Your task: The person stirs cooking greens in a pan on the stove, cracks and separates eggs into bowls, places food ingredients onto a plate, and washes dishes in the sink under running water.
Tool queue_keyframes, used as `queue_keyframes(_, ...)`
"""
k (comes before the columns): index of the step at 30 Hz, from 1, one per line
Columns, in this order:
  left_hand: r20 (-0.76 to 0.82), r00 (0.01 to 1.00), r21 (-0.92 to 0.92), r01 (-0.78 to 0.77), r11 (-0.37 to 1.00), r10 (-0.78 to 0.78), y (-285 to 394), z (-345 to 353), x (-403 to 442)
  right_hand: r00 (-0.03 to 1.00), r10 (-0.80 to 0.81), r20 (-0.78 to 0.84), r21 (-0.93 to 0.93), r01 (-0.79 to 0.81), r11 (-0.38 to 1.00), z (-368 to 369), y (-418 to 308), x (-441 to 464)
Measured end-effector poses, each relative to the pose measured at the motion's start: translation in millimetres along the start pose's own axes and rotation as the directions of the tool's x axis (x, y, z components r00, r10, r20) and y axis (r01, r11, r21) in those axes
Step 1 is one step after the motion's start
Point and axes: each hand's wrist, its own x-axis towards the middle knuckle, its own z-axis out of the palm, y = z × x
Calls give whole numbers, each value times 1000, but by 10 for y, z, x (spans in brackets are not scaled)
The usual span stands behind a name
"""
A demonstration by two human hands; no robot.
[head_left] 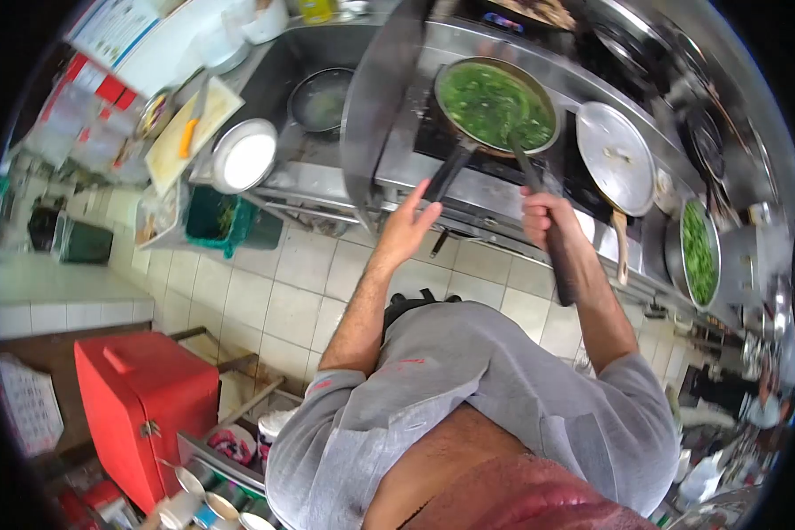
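Note:
A pan [552, 110] full of chopped greens in liquid [486, 99] sits on the stove, its black handle [450, 172] pointing toward me. My left hand [406, 228] is beside the end of that handle, fingers apart, holding nothing. A dark long-handled utensil [556, 256] is gripped in my right hand [552, 219], and its far end dips into the greens. To the right of the pan lies a round metal lid [611, 150] over another pan with a light-coloured handle [621, 247].
A metal divider [368, 115] separates the stove from a sink [278, 62] holding a dark pan [321, 102]. Left are a cutting board [172, 159] with an orange-handled knife [188, 137] and a white-filled pot [246, 157]. Far right, a bowl of greens [698, 252]. A red cooler [141, 389] stands lower left.

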Motion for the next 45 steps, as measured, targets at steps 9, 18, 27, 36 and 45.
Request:
queue_keyframes(9, -463, 872, -543, -140, 828, -156, -103, -444, 17, 970, -170, 174, 76, 159, 984, -199, 49, -290)
queue_keyframes(18, -470, 849, -576, -88, 813, -242, -297, -1016, -61, 912, -410, 12, -536, 352, 767, -173, -54, -424)
queue_keyframes(27, -628, 668, -750, -384, 538, -398, -433, -2487, 195, 667, -744, -49, -930, -301, -209, -209, -54, 0)
queue_keyframes(36, -693, 662, -611, -328, 720, -286, -653, -3112, 304, 972, -234, -17, 296, 228, 927, 738, 477, 402)
queue_keyframes(45, -762, 636, -489, -440, 753, -124, -3, -4240, 210, 901, -420, 113, 352, 359, 865, 741, 705, 181)
